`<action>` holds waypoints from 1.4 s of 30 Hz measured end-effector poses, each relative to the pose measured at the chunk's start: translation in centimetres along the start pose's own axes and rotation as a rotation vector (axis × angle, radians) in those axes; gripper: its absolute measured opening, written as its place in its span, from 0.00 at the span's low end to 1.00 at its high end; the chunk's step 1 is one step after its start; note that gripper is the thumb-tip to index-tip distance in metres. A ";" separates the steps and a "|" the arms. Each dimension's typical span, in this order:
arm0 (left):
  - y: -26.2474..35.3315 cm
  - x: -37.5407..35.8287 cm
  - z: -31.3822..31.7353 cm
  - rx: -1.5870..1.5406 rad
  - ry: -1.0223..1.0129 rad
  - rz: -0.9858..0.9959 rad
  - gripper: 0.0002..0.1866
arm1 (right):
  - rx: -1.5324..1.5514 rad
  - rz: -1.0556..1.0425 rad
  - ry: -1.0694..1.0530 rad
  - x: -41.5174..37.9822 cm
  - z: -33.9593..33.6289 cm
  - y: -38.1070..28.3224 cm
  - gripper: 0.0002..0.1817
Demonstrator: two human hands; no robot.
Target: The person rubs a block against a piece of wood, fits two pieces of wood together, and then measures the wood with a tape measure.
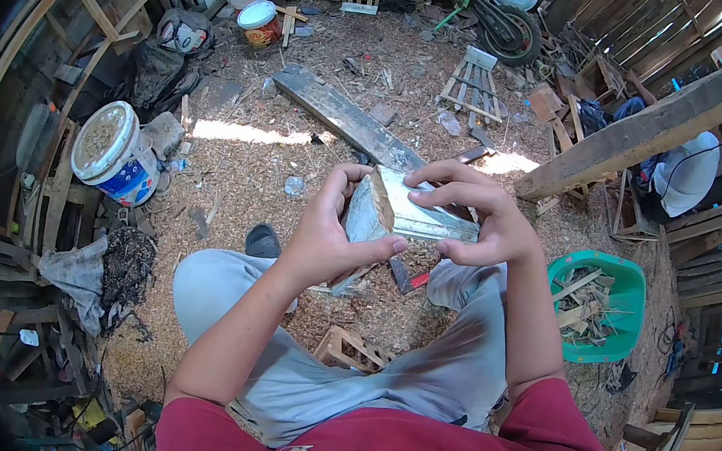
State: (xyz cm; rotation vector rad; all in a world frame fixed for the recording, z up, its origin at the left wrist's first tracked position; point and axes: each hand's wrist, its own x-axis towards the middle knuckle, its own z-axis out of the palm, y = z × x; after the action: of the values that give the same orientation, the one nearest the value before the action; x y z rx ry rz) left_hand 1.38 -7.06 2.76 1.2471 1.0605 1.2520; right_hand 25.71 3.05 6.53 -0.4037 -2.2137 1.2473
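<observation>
A small wooden piece (370, 210) with a pale, whitish face is held above my lap, with my left hand (325, 226) wrapped round its left side, thumb along the lower edge. Joined to it or touching it on the right is a whitish slatted piece (433, 220); I cannot tell whether the two are fixed together. My right hand (486, 218) grips this slatted piece, fingers over the top and thumb below. Beneath the hands, a dark tool with a red part (418, 280) lies on the ground between my legs.
A long plank (347, 117) lies ahead on shavings. White buckets (103, 143) stand at left, a green tub (626, 323) of wood scraps at right. A slanting beam (639, 132) crosses before another person (687, 174). Slatted wooden frames (475, 85) and a motorcycle (508, 33) are farther back.
</observation>
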 end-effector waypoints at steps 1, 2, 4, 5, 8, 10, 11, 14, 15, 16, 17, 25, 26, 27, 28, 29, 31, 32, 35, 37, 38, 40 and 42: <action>0.0 0.0 0.0 0.008 0.003 -0.002 0.48 | -0.004 -0.004 -0.006 0.0 0.0 0.0 0.31; 0.0 0.0 0.0 0.016 0.006 -0.005 0.47 | -0.008 -0.007 -0.011 0.1 0.0 0.0 0.31; -0.5 0.0 -0.1 0.043 0.011 0.010 0.47 | -0.020 -0.021 -0.034 0.1 -0.2 -0.2 0.30; -0.7 0.1 -0.2 0.056 0.014 0.018 0.47 | -0.025 -0.028 -0.045 0.1 -0.2 -0.3 0.30; -0.5 0.2 0.0 0.020 0.002 0.024 0.47 | -0.043 -0.021 -0.050 0.1 -0.2 -0.3 0.30; -0.3 0.2 0.1 0.002 -0.007 0.009 0.46 | -0.028 0.013 -0.027 0.1 0.0 -0.2 0.31; -0.3 0.2 0.1 -0.007 -0.011 0.002 0.46 | -0.021 0.029 -0.016 0.1 0.1 -0.2 0.32; -1.0 0.3 0.0 0.023 -0.006 0.027 0.44 | 0.012 0.029 -0.012 0.1 0.1 0.0 0.31; -1.0 0.3 0.0 0.014 -0.006 0.021 0.43 | 0.008 0.032 -0.013 0.1 0.1 0.0 0.31; -1.0 0.2 0.1 0.005 -0.006 0.013 0.43 | 0.004 0.036 -0.014 0.0 0.1 0.0 0.31; -1.0 0.2 0.2 -0.004 -0.006 0.006 0.42 | 0.000 0.040 -0.014 0.0 0.1 0.0 0.31; -1.1 0.1 0.6 -0.038 0.030 -0.024 0.42 | 0.029 0.094 -0.007 0.0 0.2 -0.1 0.31; -1.2 0.1 0.6 -0.041 0.040 -0.020 0.43 | 0.026 0.100 -0.004 0.0 0.2 -0.2 0.30; -1.3 0.1 0.6 -0.024 0.039 -0.011 0.43 | 0.027 0.095 -0.003 0.0 0.2 -0.2 0.30; -1.4 0.1 0.5 -0.007 0.038 -0.002 0.43 | 0.028 0.090 -0.003 0.0 0.2 -0.2 0.30; -1.5 0.1 0.4 0.010 0.038 0.008 0.43 | 0.030 0.085 -0.004 0.0 0.1 -0.3 0.30; -1.6 0.2 0.5 0.011 0.048 0.022 0.43 | 0.017 0.092 -0.005 0.0 0.1 -0.3 0.30; -1.6 0.2 0.5 0.010 0.053 0.029 0.43 | 0.010 0.095 -0.006 0.0 0.1 -0.3 0.30; -1.5 0.2 0.5 -0.002 0.050 0.011 0.43 | -0.004 0.070 -0.008 -0.1 0.1 0.1 0.30; -0.8 0.0 0.4 0.014 0.025 -0.030 0.42 | -0.002 0.061 -0.011 0.0 0.1 0.1 0.30; -0.6 0.0 0.4 0.022 0.012 -0.049 0.42 | -0.002 0.056 -0.012 0.0 0.0 0.1 0.30; -0.6 0.0 0.5 -0.026 0.031 -0.059 0.42 | 0.011 0.066 -0.010 0.0 0.1 0.2 0.29; -0.7 0.0 0.5 -0.037 0.034 -0.055 0.43 | 0.016 0.063 -0.010 0.0 0.2 0.3 0.29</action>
State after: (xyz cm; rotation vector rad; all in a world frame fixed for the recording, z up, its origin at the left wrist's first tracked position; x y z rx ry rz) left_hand 1.90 -7.00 2.09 1.1655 1.0844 1.2491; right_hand 25.63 3.09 6.20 -0.4644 -2.2137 1.3016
